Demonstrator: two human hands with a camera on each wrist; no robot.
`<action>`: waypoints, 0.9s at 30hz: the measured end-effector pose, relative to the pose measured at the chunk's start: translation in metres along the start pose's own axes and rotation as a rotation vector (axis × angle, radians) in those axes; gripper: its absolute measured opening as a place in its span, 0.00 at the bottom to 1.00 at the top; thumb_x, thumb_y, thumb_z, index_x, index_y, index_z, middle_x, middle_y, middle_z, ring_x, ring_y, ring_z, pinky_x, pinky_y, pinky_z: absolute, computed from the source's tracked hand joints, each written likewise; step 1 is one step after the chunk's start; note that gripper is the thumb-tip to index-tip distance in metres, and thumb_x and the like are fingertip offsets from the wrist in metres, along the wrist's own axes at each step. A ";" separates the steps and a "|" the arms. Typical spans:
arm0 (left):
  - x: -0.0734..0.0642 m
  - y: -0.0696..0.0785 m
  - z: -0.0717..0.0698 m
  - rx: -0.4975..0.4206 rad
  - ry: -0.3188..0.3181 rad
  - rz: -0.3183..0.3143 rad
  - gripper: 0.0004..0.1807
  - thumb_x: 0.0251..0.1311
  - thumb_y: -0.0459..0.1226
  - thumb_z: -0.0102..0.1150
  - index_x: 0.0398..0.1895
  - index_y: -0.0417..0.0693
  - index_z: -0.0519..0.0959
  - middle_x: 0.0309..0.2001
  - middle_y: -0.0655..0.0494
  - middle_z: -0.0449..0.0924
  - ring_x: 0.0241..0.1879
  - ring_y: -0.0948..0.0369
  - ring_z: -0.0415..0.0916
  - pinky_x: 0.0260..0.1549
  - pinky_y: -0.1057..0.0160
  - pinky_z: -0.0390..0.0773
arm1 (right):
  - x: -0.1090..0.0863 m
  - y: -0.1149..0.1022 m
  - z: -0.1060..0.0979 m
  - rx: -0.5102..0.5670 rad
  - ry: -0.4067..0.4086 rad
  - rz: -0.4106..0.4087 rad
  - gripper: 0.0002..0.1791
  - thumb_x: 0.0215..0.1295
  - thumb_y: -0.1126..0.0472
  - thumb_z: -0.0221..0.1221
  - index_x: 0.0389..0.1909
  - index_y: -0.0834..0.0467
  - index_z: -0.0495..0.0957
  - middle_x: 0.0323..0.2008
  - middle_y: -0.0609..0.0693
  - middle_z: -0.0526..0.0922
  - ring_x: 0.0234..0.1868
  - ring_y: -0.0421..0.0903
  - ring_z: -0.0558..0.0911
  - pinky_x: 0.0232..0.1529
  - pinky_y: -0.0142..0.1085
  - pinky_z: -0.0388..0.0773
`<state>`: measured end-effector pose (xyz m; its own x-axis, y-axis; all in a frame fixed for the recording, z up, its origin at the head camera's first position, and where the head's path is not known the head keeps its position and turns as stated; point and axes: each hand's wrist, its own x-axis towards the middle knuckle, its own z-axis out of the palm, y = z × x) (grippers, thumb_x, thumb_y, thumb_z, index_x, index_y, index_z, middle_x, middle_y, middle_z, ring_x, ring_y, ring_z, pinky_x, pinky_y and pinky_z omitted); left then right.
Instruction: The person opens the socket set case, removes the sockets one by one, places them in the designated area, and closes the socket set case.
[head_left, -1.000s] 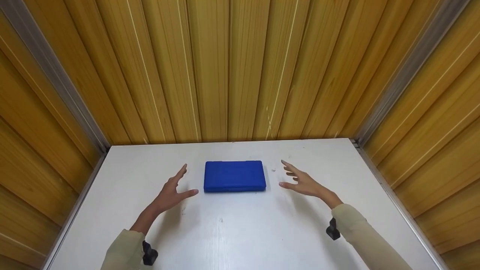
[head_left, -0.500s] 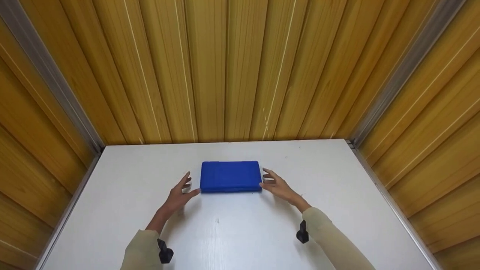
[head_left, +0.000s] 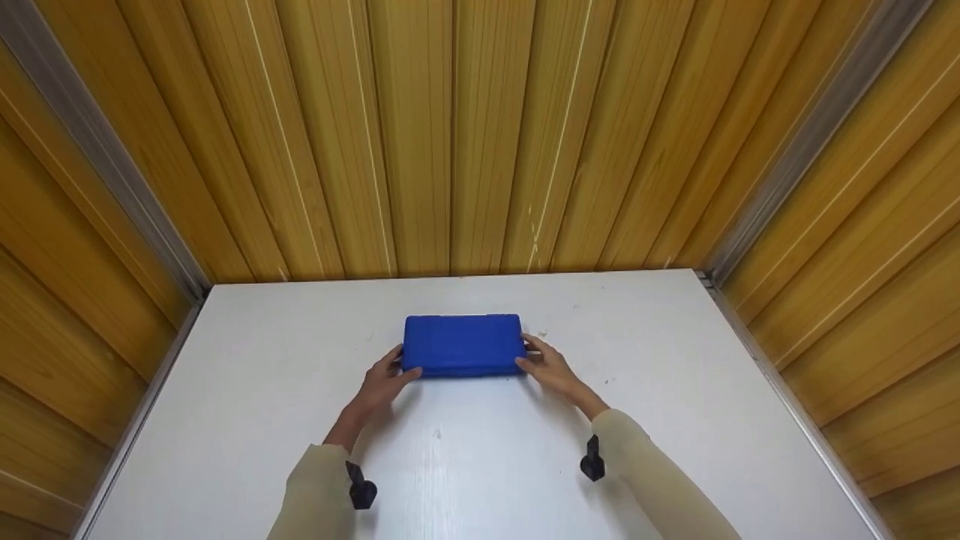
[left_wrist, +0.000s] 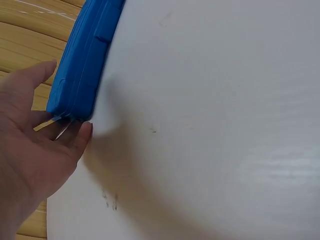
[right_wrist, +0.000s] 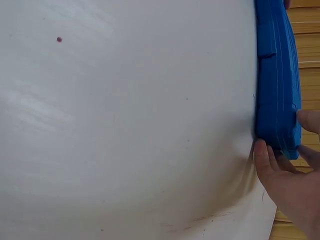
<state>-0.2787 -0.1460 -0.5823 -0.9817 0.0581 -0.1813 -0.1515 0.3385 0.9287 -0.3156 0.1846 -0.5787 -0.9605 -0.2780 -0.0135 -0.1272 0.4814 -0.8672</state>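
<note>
Blue plastic case (head_left: 465, 343) shows, in the head view, between the left hand (head_left: 382, 384) and the right hand (head_left: 553, 371), one at each short end. Each hand holds its end, thumb over the near corner and fingers along the side, only loosely bent. Beyond the hands, a strip of white tabletop (head_left: 300, 315) runs back to its far edge, where the wood-look wall (head_left: 480, 150) rises; wider room lies outside each hand and toward the person, between the beige sleeves (head_left: 660, 480). Half a second ago the left fingers stood off the case and the right hand barely met it; now both thumbs lap its corners.

From the left wrist, fingertips (left_wrist: 84, 135) bear on the case's end, the thumb beside the lid, and a latch (left_wrist: 106, 25) shows farther along the front.

From the right wrist, the thumb is at the lid and fingers bear on the end; a dark red spot (right_wrist: 59, 39) marks the tabletop well away from that hand. Whether the case's underside meets the tabletop is hard to judge.
</note>
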 end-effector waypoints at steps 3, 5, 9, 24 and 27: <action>0.001 0.001 0.001 -0.040 0.025 -0.019 0.40 0.73 0.43 0.57 0.79 0.34 0.54 0.77 0.33 0.58 0.76 0.38 0.58 0.74 0.41 0.63 | 0.000 -0.002 -0.001 0.010 0.004 0.007 0.32 0.75 0.62 0.57 0.74 0.70 0.61 0.65 0.74 0.72 0.64 0.70 0.77 0.62 0.56 0.79; -0.001 0.000 0.002 -0.060 0.026 -0.032 0.39 0.73 0.43 0.57 0.79 0.35 0.54 0.78 0.34 0.58 0.77 0.39 0.58 0.75 0.42 0.63 | -0.001 -0.003 -0.002 0.013 -0.010 0.013 0.32 0.75 0.62 0.56 0.74 0.71 0.61 0.66 0.75 0.72 0.64 0.70 0.77 0.63 0.55 0.79; -0.009 -0.002 0.002 -0.061 0.017 -0.023 0.39 0.73 0.43 0.58 0.79 0.34 0.55 0.78 0.34 0.57 0.77 0.38 0.59 0.73 0.41 0.65 | -0.006 -0.003 -0.003 0.028 -0.029 0.009 0.31 0.75 0.62 0.56 0.74 0.70 0.61 0.66 0.74 0.72 0.65 0.70 0.77 0.62 0.54 0.80; -0.061 -0.012 -0.008 -0.082 -0.024 0.014 0.39 0.70 0.40 0.61 0.77 0.30 0.57 0.69 0.33 0.70 0.64 0.42 0.76 0.56 0.49 0.82 | -0.037 -0.011 -0.010 0.060 -0.138 -0.072 0.29 0.75 0.64 0.57 0.71 0.73 0.63 0.61 0.77 0.75 0.61 0.71 0.79 0.61 0.58 0.79; -0.069 -0.013 -0.007 -0.081 -0.038 0.018 0.40 0.69 0.40 0.62 0.77 0.30 0.57 0.68 0.31 0.70 0.62 0.43 0.77 0.53 0.51 0.83 | -0.042 -0.011 -0.011 0.061 -0.150 -0.078 0.30 0.74 0.64 0.58 0.71 0.72 0.64 0.61 0.76 0.75 0.61 0.70 0.79 0.62 0.59 0.78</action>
<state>-0.2098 -0.1613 -0.5795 -0.9794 0.0995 -0.1755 -0.1446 0.2605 0.9546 -0.2762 0.2001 -0.5631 -0.8999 -0.4358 -0.0151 -0.1804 0.4037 -0.8969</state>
